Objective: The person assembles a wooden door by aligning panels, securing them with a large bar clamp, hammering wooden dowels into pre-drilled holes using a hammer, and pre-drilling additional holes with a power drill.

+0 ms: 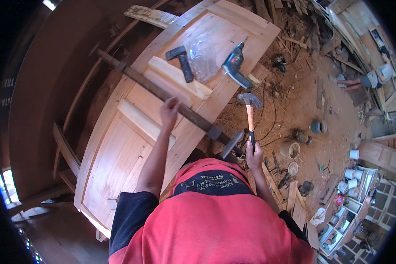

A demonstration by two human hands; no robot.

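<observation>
the left hand [170,110] rests on a long dark bar clamp [163,94] that lies slantwise across a pale wooden door [119,145], fingers curled over the bar. the right hand [254,156] grips the dark lower end of a claw hammer [250,115], held upright off the door's right edge, its grey head above the clamp's end jaw. farther up the door lie a blue power drill [234,66], a crumpled clear plastic bag [202,53] and a dark square tool [181,61]. the earthen floor [303,110] to the right is littered with wood scraps and small pots.
</observation>
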